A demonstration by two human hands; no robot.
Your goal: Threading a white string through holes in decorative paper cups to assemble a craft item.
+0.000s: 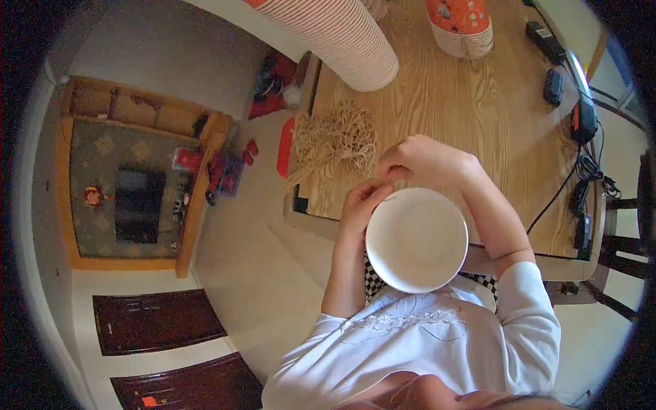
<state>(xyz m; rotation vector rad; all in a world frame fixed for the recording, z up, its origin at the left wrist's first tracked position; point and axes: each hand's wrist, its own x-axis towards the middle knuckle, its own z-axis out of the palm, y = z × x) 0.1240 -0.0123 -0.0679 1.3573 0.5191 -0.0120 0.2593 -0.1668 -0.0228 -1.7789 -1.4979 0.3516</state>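
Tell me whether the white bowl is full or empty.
Empty: the white bowl's open mouth faces the camera, showing a bare inside.

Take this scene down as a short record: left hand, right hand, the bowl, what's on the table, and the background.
Left hand: grip on the rim of the white bowl
Right hand: fingers curled just beyond the left hand's fingertips; whether they hold anything is hidden
White bowl: round, hollow side toward the camera, in front of the white shirt
Wooden table: tangled tan strings, tall bowl stack, orange-and-white stack, black cables at right
Background: dark screen at left
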